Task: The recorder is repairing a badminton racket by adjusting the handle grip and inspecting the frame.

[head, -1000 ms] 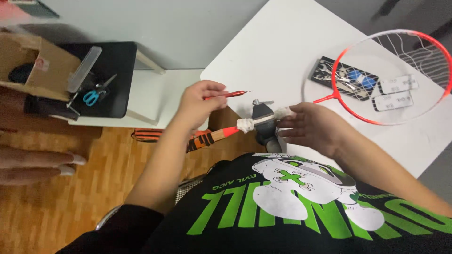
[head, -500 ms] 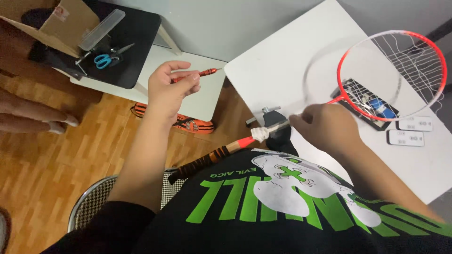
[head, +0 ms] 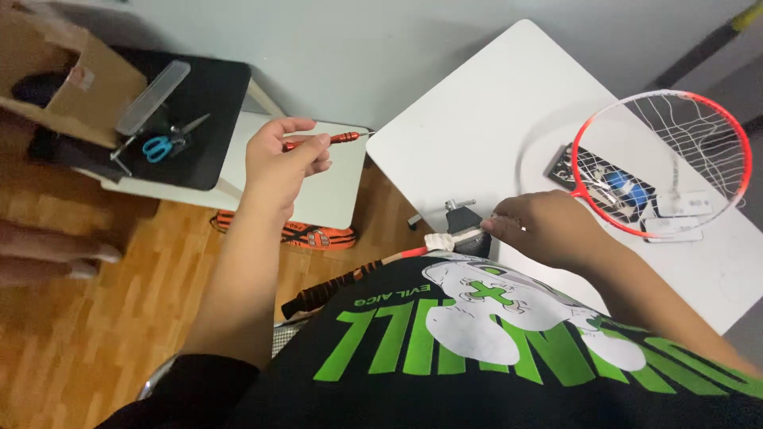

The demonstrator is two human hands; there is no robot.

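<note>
— Over a white surface (head: 477, 119) and wood floor: where's the racket (head: 660, 163)?
— Right hand (head: 548, 230) clasps its shaft; left hand (head: 278, 163) pinches a red screwdriver (head: 330, 141), well apart.
— Containers?
— Cardboard box (head: 67, 75), contents unclear; scissors (head: 167, 141) beside.

A pale grey wall (head: 381, 48) backs 2 white tables (head: 485, 119) on honey-coloured wooden flooring (head: 103, 334).
</note>
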